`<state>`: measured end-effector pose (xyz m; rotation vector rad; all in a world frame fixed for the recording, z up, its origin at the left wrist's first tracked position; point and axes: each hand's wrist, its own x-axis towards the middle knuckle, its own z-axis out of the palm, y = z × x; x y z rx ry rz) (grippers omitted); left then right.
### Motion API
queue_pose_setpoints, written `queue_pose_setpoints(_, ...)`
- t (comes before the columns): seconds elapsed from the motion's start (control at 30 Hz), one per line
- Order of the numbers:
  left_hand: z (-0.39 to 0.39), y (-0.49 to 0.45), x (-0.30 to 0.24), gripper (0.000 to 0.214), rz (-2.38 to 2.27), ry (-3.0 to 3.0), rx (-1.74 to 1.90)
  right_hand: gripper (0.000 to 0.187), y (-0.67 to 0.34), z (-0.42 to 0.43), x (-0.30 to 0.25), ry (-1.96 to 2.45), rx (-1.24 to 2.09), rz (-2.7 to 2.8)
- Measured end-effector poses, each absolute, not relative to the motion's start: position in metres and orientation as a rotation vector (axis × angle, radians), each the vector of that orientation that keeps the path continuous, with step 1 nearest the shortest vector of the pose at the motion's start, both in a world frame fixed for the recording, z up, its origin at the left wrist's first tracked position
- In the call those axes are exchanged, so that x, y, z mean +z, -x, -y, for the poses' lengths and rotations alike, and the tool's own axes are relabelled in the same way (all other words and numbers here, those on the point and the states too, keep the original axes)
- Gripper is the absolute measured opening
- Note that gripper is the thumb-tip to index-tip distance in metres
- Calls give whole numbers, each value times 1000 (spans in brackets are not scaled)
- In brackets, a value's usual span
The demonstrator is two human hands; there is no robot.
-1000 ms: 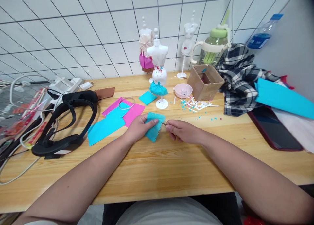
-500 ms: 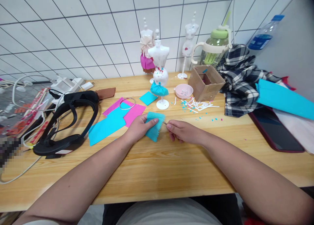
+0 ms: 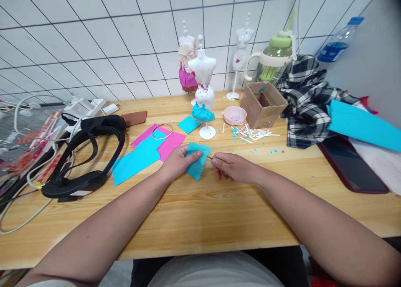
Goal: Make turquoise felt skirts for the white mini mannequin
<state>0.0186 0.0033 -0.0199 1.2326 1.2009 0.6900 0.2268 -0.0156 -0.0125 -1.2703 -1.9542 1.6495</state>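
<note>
Pinched between the thumb and fingers of my left hand (image 3: 177, 163) is a teal piece of cloth (image 3: 196, 165) with a jagged right edge. My right hand (image 3: 232, 168) is closed around a thin metal tool (image 3: 209, 157); its slim tip points left at the cloth's edge, and the rest is hidden in the fingers, so its kind cannot be made out. Just behind the cloth stands a white mini dress form (image 3: 204, 97) wearing a puffed blue skirt (image 3: 203, 113). A small blue cloth square (image 3: 189, 124) lies beside its base.
Blue cloth (image 3: 138, 163) and pink cloth (image 3: 172, 145) lie left, under a wire ring (image 3: 162, 131). Rightward are a pink dish (image 3: 234, 116), a cardboard box (image 3: 261, 109), paper scraps (image 3: 253, 134) and a phone (image 3: 354, 170). A black headset (image 3: 109, 161) stands left; two more dress forms stand behind.
The view has shifted very slightly. Both hands stay almost in place, and the tool's tip looks narrower now than before, when two prongs seemed to show.
</note>
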Motion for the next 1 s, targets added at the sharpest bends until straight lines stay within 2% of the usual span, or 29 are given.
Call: queue_pose_setpoints(1.0,-4,-17,-22,43,-1179,-1269,665,34,-227,17,-9,1288,1643,1941)
